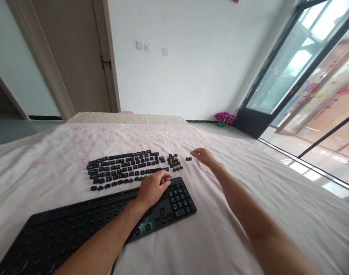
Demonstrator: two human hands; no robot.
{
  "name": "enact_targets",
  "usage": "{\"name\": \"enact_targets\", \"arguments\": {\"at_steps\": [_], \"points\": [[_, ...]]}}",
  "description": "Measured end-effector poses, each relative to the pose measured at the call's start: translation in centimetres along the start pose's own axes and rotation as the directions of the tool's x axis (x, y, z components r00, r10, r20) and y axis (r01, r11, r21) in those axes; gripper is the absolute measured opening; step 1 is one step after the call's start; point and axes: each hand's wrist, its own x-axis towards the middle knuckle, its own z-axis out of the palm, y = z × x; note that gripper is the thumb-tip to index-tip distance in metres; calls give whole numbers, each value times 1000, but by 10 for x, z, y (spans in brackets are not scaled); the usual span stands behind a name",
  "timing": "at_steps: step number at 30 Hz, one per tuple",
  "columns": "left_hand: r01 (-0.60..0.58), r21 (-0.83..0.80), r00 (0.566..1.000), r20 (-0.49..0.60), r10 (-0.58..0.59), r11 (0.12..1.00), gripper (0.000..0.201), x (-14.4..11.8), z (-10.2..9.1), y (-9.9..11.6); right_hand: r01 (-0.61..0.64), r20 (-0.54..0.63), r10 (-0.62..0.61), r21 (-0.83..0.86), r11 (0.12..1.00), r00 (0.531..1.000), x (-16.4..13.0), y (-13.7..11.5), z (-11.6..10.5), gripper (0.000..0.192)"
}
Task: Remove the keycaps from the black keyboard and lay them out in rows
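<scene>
A black keyboard lies on the cloth-covered surface with most keycaps off; only its number pad still has keys. Beyond it, several loose black keycaps are laid out in rows. My left hand rests over the keyboard's upper edge beside the number pad, fingers curled; whether it pinches a keycap I cannot tell. My right hand reaches to the far right of the rows, fingertips on the cloth right next to a lone keycap.
The surface wears a pale pink flowered cloth. A closed door stands at the back left and glass sliding doors at the right. A small pot of purple flowers sits on the floor by the wall.
</scene>
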Motion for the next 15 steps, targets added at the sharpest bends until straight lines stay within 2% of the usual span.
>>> {"name": "enact_targets", "arguments": {"at_steps": [2, 4, 6, 8, 10, 12, 15], "points": [[1, 3, 1000, 2, -1, 1000, 18, 0, -1, 1, 37, -13, -36, 57, 998, 999, -13, -16, -9, 46], [-9, 9, 1000, 4, 9, 1000, 18, -1, -2, 1, 143, -20, -142, 161, 976, 990, -31, -35, -18, 59], [-18, 18, 1000, 12, 18, 1000, 17, -2, -4, 2, 280, 4, -287, 192, 940, 958, -52, -54, -25, 57], [-17, 21, 1000, 27, 17, 1000, 17, -3, -5, 3, 338, 53, -353, 191, 922, 934, -73, -69, -27, 49], [-12, 14, 999, 41, 12, 1000, 18, -3, -6, 4, 345, 36, -363, 240, 907, 931, -91, -78, -24, 43], [-9, 10, 999, 48, 9, 1000, 20, -4, -6, 5, 317, -24, -331, 363, 876, 943, -102, -83, -16, 39], [-19, 14, 999, 52, 18, 1000, 21, -4, -6, 5, 254, -58, -272, 582, 772, 960, -110, -87, -3, 35]]}}
